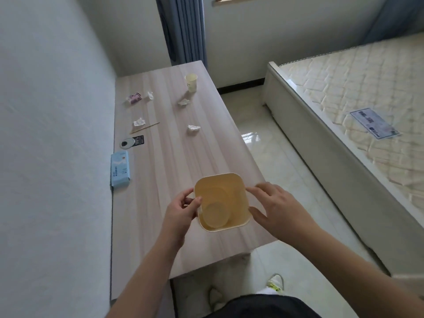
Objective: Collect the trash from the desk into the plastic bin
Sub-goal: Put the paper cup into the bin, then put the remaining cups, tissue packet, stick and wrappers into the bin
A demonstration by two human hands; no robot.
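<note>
A: Where's the bin [221, 200] right now?

B: Near the front end of the desk [165, 161], standing upright on the wood, mouth up. It's a pale yellow plastic tub with rounded corners. Looking down into it I see only a round shape at the bottom, no paper, so I'd judge nothing has been collected yet.

A: And the hands?

B: One on each side. The left hand [181, 212] has its thumb hooked over the left rim with the other fingers curled loosely against the outside wall. The right hand [273, 207] is at the right wall, fingers spread and open, tips touching or just beside the rim; I can't tell if it presses on it.

A: So what's left to do?

B: All of it, by the look of things. Nearest is a crumpled tissue [193, 129] mid-desk. Further back, another wad [184, 102] just before a paper cup [191, 82] that stands upright near the far end. By the wall: a third wad [139, 122] with a thin wooden stick [145, 127] beside it, a fourth scrap [150, 95] next to a small pink wrapper [133, 98].

A: Anything that isn't trash?

B: Probably the blue tissue pack [120, 168] by the wall, and a small round disc on a black card [132, 142] behind it. That's a guess.
</note>
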